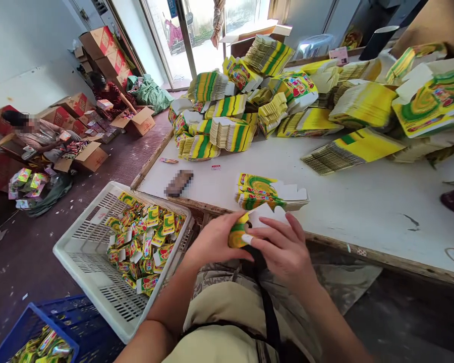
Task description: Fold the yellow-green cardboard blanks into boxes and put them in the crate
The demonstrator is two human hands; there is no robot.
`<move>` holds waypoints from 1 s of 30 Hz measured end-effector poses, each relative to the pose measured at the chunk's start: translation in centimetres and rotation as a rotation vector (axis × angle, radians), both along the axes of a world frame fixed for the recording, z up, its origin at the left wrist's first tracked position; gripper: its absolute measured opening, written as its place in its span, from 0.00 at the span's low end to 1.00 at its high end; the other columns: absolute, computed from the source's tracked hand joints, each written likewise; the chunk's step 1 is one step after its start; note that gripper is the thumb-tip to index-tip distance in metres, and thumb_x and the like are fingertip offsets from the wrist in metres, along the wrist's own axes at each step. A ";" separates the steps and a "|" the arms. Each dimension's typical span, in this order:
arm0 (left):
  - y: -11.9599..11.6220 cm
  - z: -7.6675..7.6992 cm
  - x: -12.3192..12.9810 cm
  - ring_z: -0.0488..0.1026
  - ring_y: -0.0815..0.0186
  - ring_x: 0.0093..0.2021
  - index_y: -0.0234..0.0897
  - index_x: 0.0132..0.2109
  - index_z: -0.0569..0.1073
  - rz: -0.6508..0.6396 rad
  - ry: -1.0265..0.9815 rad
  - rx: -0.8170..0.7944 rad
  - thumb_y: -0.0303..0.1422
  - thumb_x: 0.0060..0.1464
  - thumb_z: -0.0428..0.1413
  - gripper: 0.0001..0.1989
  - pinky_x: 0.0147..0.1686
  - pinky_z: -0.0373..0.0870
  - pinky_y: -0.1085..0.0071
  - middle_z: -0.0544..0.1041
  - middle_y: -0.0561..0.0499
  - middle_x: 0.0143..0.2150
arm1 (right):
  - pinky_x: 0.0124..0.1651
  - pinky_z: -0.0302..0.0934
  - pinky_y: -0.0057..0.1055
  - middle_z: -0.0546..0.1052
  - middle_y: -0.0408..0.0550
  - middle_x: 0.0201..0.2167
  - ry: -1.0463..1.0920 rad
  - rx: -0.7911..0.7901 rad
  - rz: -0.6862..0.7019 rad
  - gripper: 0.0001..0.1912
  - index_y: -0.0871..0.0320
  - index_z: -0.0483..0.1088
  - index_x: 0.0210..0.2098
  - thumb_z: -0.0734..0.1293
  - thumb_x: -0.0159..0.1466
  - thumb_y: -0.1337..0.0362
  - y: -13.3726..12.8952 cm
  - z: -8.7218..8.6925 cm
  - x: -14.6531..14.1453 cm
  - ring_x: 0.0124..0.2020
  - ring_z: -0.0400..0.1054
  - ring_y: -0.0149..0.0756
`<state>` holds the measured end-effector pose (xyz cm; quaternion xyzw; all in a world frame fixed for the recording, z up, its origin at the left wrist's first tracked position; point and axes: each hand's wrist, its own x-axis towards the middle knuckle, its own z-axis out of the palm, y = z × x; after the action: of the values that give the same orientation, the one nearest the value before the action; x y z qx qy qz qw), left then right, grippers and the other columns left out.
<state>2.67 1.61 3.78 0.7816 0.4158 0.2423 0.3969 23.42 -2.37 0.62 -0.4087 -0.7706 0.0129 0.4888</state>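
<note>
Just in front of the table's edge, my left hand [217,239] grips a small yellow and green cardboard box [237,236] by its left side. White flaps of the box stick up at its top. My right hand [283,249] has its fingers bent over the flaps and presses against the box from the right; its fingertips partly hide the carton. Right behind my hands, a short stack of flattened printed cartons [263,190] lies on the white table [363,206].
Bundles of flat cartons [230,133] are heaped across the table's back. A phone-like item [179,183], blurred, lies near the left edge. A white crate [87,252] of folded boxes stands at left, a blue crate [56,315] below it. Two people sit among cardboard boxes [89,156].
</note>
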 end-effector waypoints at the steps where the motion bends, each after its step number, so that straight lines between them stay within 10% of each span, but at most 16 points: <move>1: -0.3 -0.3 0.6 0.72 0.50 0.55 0.41 0.61 0.63 0.010 0.059 -0.019 0.43 0.42 0.68 0.41 0.56 0.68 0.56 0.73 0.42 0.57 | 0.69 0.44 0.55 0.77 0.44 0.51 0.072 -0.006 -0.024 0.12 0.48 0.73 0.44 0.69 0.63 0.70 -0.1 0.0 -0.5 0.59 0.65 0.45; 5: -1.7 -2.1 2.8 0.73 0.54 0.53 0.41 0.61 0.61 0.039 0.090 0.034 0.36 0.45 0.65 0.37 0.52 0.70 0.60 0.74 0.45 0.54 | 0.67 0.50 0.56 0.62 0.55 0.66 0.626 -0.328 -0.169 0.32 0.52 0.60 0.63 0.71 0.61 0.57 -0.1 -1.0 -1.3 0.67 0.55 0.52; 10: -2.3 -3.5 3.2 0.69 0.54 0.58 0.42 0.66 0.52 -0.066 0.089 0.212 0.36 0.49 0.63 0.42 0.54 0.70 0.60 0.69 0.42 0.59 | 0.56 0.67 0.48 0.77 0.54 0.51 1.017 -1.064 0.301 0.27 0.52 0.69 0.53 0.69 0.60 0.45 1.2 -3.2 -1.2 0.53 0.72 0.48; 17: -1.3 -4.0 2.4 0.74 0.55 0.50 0.42 0.58 0.57 -0.067 0.173 0.143 0.29 0.44 0.62 0.35 0.46 0.72 0.61 0.70 0.44 0.55 | 0.62 0.61 0.49 0.73 0.56 0.58 0.867 -0.794 0.242 0.37 0.53 0.60 0.62 0.62 0.62 0.38 0.9 -4.1 -2.4 0.59 0.68 0.48; 22: -0.8 -4.6 2.6 0.74 0.58 0.44 0.37 0.60 0.53 -0.084 0.059 0.082 0.25 0.44 0.59 0.37 0.41 0.73 0.63 0.68 0.41 0.51 | 0.70 0.48 0.47 0.54 0.51 0.71 0.411 -0.661 0.280 0.36 0.51 0.53 0.69 0.67 0.65 0.58 -0.4 -2.9 -2.6 0.71 0.48 0.48; 30: -1.0 -3.7 2.1 0.69 0.54 0.52 0.39 0.54 0.63 0.151 0.209 0.256 0.26 0.44 0.62 0.29 0.51 0.69 0.55 0.69 0.44 0.50 | 0.66 0.57 0.48 0.62 0.52 0.67 0.732 -0.765 0.150 0.33 0.52 0.53 0.69 0.64 0.67 0.57 0.6 -4.8 -2.0 0.66 0.59 0.48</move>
<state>4.73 0.62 0.12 0.8132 0.4781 0.2398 0.2295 21.39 -1.75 -4.20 -0.4702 -0.5170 0.4697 0.5394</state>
